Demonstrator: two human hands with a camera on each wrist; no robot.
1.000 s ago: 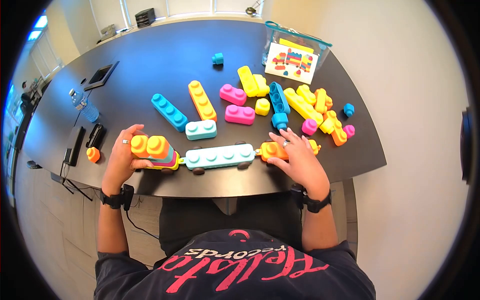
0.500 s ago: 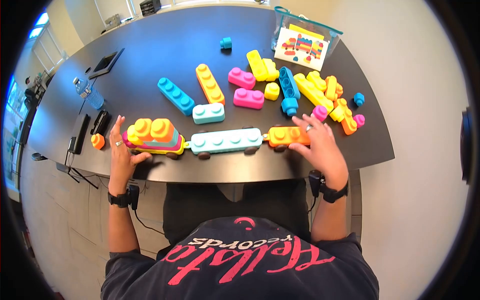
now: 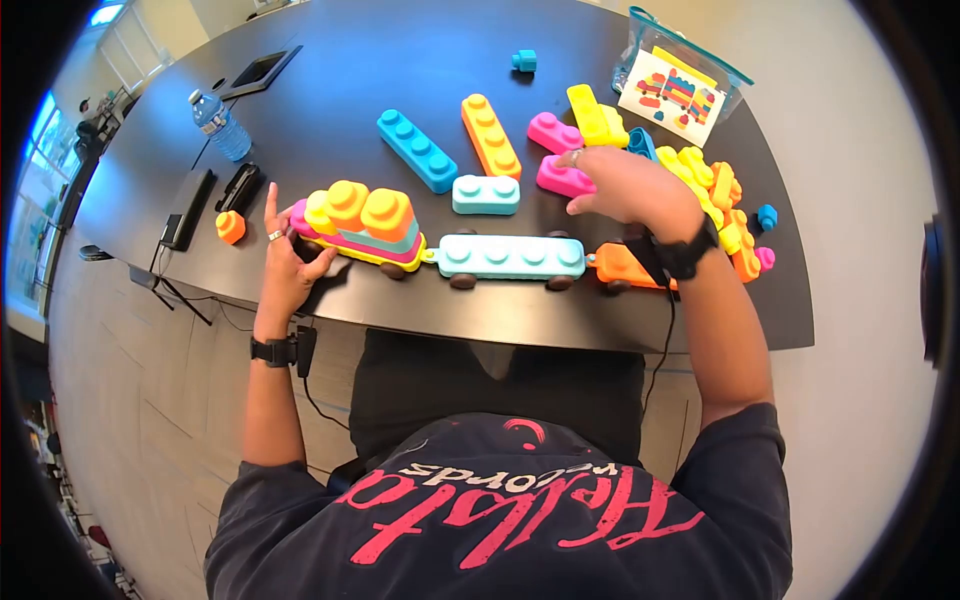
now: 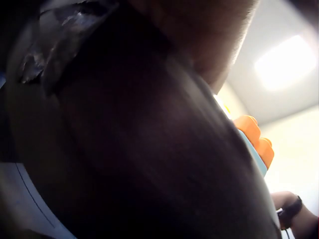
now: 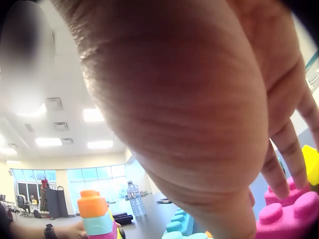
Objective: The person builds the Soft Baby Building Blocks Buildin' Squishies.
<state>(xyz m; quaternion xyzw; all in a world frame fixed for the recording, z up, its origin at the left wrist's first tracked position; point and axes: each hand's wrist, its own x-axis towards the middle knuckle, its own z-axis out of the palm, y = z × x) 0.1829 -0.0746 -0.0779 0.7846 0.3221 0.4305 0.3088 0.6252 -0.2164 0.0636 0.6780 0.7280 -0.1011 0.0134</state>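
Note:
My right hand (image 3: 640, 190) reaches over a pink two-stud block (image 3: 566, 177), fingertips right at its edge. In the right wrist view the fingers hang fairly straight beside this pink block (image 5: 289, 219). My left hand (image 3: 287, 265) stands by the left end of a linked toy train, index finger extended and thumb near the first wagon. That wagon (image 3: 372, 250) has a yellow base stacked with magenta, light blue, yellow and orange blocks. Hooked behind it are a light blue wagon (image 3: 512, 257) and an orange wagon (image 3: 628, 266), partly hidden under my right wrist.
Blue (image 3: 418, 150), orange (image 3: 490, 135) and light blue (image 3: 486, 195) blocks lie beyond the train. Yellow and orange blocks (image 3: 725, 190) crowd the right. A clear bag with a picture card (image 3: 672, 95) stands behind them. A water bottle (image 3: 222, 127) and black case (image 3: 188, 210) are left.
My right hand has left the orange wagon and moved forward to the pink block. My left hand has let go of the stacked wagon and stays beside it. The head view has shifted.

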